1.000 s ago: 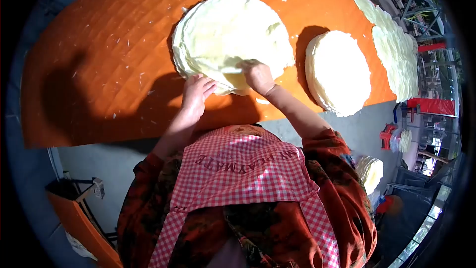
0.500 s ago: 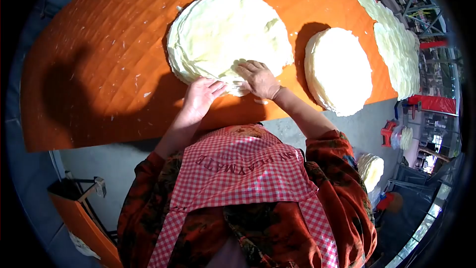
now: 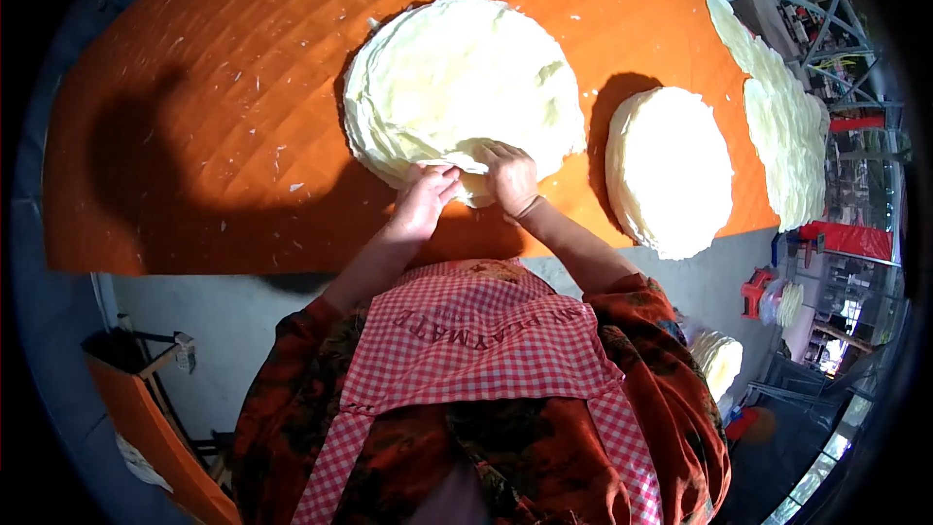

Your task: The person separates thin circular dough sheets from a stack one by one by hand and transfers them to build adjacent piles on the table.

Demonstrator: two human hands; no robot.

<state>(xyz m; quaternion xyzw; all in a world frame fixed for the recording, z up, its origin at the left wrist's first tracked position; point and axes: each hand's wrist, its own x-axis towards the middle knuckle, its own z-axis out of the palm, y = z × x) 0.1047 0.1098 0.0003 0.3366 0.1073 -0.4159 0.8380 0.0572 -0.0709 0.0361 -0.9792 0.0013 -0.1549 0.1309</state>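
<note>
A thick pile of thin, pale round dough sheets (image 3: 457, 78) lies on the orange table, its edges ragged and layered. At the pile's near edge my left hand (image 3: 426, 199) has its fingertips closed on the lifted rim of a top sheet, the thumb side partly hidden. Beside it, my right hand (image 3: 511, 178) curls its fingers over the same rim; its fingertips are partly out of sight. Between the two hands the rim is raised and folded. A second, paler pile of round sheets (image 3: 671, 170) stands to the right of my right hand.
The orange table (image 3: 243, 68) carries scattered white flakes. More overlapping sheets (image 3: 787, 146) lie along its far right end. Below on the right, another pile (image 3: 717, 362) sits near a red stool (image 3: 755, 294). An orange board (image 3: 155, 428) stands at lower left.
My right hand's fingers have gone from lying on the sheet to curling at its rim. My left fingers have closed on the rim, which is now lifted. The view has shifted slightly.
</note>
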